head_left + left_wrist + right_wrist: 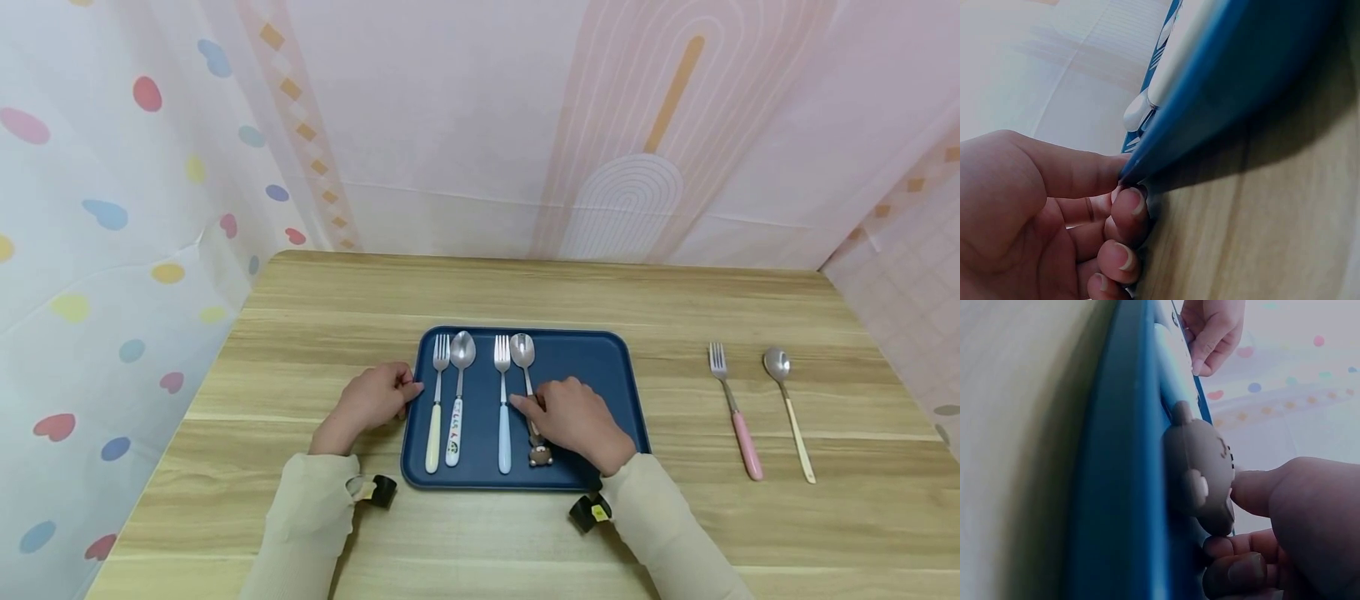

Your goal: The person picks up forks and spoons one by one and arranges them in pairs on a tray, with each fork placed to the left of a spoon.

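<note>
My left hand pinches the left rim of a dark blue tray; the left wrist view has the thumb on the rim and curled fingers under it. On the right, my right hand holds the handle of a spoon with a brown bear-shaped end, lying on the tray. Just left of it lies a fork with a light blue handle. Farther left on the tray are a spoon with a patterned white handle and a fork with a cream handle.
Right of the tray, a pink-handled fork and a spoon with a cream handle lie on the wooden table. Patterned curtains hang behind the table and at its sides.
</note>
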A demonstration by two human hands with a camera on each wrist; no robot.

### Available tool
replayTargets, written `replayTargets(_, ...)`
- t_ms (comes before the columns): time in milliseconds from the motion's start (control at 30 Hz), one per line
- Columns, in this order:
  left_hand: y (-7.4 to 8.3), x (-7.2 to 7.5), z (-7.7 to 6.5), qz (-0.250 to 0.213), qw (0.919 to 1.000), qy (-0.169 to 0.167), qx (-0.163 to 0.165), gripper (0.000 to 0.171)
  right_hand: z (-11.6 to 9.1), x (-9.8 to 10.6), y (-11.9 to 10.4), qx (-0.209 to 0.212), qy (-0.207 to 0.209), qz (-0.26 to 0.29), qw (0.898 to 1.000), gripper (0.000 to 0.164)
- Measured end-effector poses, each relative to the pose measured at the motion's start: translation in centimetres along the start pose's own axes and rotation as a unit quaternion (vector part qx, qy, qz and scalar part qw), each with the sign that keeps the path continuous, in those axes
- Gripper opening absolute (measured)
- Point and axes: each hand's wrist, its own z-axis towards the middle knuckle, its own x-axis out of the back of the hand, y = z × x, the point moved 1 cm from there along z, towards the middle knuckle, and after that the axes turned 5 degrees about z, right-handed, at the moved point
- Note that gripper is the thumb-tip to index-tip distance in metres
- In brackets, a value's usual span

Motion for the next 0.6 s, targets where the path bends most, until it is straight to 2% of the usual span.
replayTargets(233,-0.03,-0.03,-0.01,-0.002,1.0,-0.001,0.001,0.025,-0.28,0.25,-0.15,-0.009,-0.016,-0.013,1.0,0.051)
replayTargets(600,0.06,0.01,-0.07,-0.004,1.0,0.0,0.001,0.025,-0.46,0.21,-0.21,0.014,-0.002,-0.008,1.0,0.05)
